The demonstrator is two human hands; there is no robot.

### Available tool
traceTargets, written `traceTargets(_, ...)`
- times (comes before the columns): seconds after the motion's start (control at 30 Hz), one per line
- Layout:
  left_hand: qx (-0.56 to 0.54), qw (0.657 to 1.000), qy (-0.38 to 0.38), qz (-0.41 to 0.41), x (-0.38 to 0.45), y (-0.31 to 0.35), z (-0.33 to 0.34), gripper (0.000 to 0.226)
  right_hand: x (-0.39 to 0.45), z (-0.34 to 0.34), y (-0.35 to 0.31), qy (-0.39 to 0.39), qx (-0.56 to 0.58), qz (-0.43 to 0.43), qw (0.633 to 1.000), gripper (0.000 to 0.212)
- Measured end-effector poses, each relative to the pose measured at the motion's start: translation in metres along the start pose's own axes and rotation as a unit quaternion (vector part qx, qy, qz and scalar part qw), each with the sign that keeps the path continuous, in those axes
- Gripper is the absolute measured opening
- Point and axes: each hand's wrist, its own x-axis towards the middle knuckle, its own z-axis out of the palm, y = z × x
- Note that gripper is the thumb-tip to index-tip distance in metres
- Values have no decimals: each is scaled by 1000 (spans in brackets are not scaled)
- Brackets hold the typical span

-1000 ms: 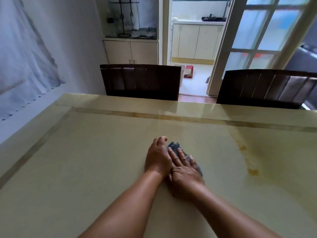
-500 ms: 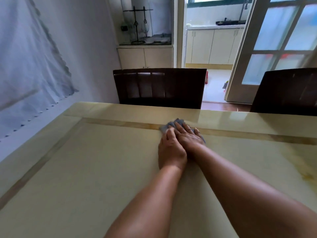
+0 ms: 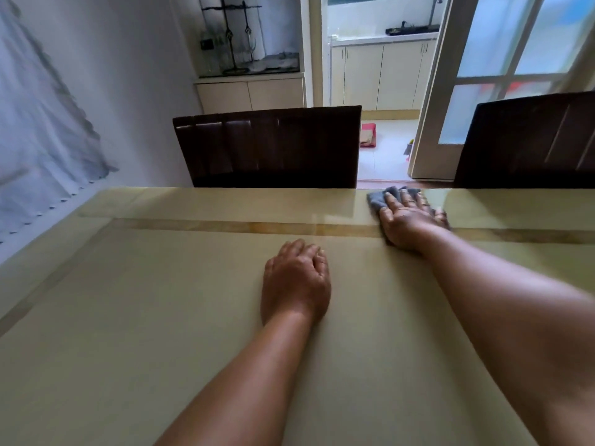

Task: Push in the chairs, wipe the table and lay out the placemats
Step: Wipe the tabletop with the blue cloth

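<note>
Wall hanging (image 3: 42, 123): pale fabric, far left of both hands, well apart from them.
Table (image 3: 145, 317): glossy cream top with a tan inlay band; carries both hands and the cloth.
Left chair (image 3: 267, 146): dark slatted back, beyond the left hand, tucked against the far table edge.
Left hand (image 3: 294, 281): palm down on the table, fingers loosely bent, holding nothing; bracing, by the look of it.
Cloth (image 3: 378, 199): grey, bunched, at the far table edge under the right hand, up and right of the left hand.
Right hand (image 3: 407, 218): fingers spread flat on the cloth, pressing it to the table, not curled round it.
Right chair (image 3: 528, 140): dark back beyond and right of the right hand, also close in to the table.
Change: half a second ago both hands pressed the cloth together near the inlay band, in front of the left chair; now split, left off the cloth, right carried it on to the far edge and rightward.
Meaning: wiping under way, one-handed reach covering the far strip; chairs seemingly in; no placemats in view, so that step not yet begun.
</note>
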Motion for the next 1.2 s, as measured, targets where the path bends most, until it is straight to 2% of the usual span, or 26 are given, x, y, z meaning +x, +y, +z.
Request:
traceTargets(0.17, 10, 1000, 6, 5, 1, -2, 3, 42, -7, -13, 68, 16, -3, 131, 991, 54)
traceTargets(0.3, 16, 1000, 11, 6, 2, -4, 3, 41, -21, -10, 65, 40, 11, 193, 980, 55)
traceTargets(0.33, 14, 1000, 13, 6, 2, -4, 3, 41, -28, -7, 54, 39, 9, 190, 981, 55)
traceTargets(0.4, 8, 1000, 17, 4, 2, -2, 3, 41, -44, 2, 22, 24, 1, 131, 991, 54)
traceTargets(0.47, -2, 1000, 25, 3, 0, -2, 2, 47, -68, 16, -22, -10, 3, 10, 1000, 54)
traceTargets(0.53, -34, 999, 37, 1, -1, 2, -2, 57, -98, 25, -58, -40, -4, -121, 992, 56)
traceTargets(0.57, -54, 998, 45, -3, -2, 4, -5, 57, -111, 26, -67, -55, -9, -167, 984, 58)
traceTargets(0.63, -59, 997, 58, 0, -6, 8, -8, 56, -121, 24, -62, -66, -15, -205, 976, 61)
traceTargets(0.7, -36, 997, 63, 17, -9, 11, -9, 56, -119, 18, -32, -48, -2, -191, 980, 56)
traceTargets(0.77, -20, 998, 61, 24, -12, 13, -10, 56, -116, 11, 14, -20, -8, -140, 990, 55)
traceTargets(0.87, 9, 997, 63, 37, -17, 16, -11, 54, -124, -7, 93, 9, -2, 13, 1000, 54)
traceTargets(0.93, 25, 997, 65, 43, -21, 18, -12, 54, -141, -14, 125, 3, 19, 116, 993, 55)
traceTargets(0.97, 33, 997, 59, 43, -22, 20, -12, 55, -151, -15, 130, 1, 15, 141, 990, 55)
traceTargets(1.07, 62, 997, 36, 38, -25, 22, -15, 48, -184, -5, 108, -12, 18, 108, 994, 56)
traceTargets(1.2, 69, 997, -19, 11, -27, 30, -22, 44, -239, 17, 46, -44, 18, -72, 996, 56)
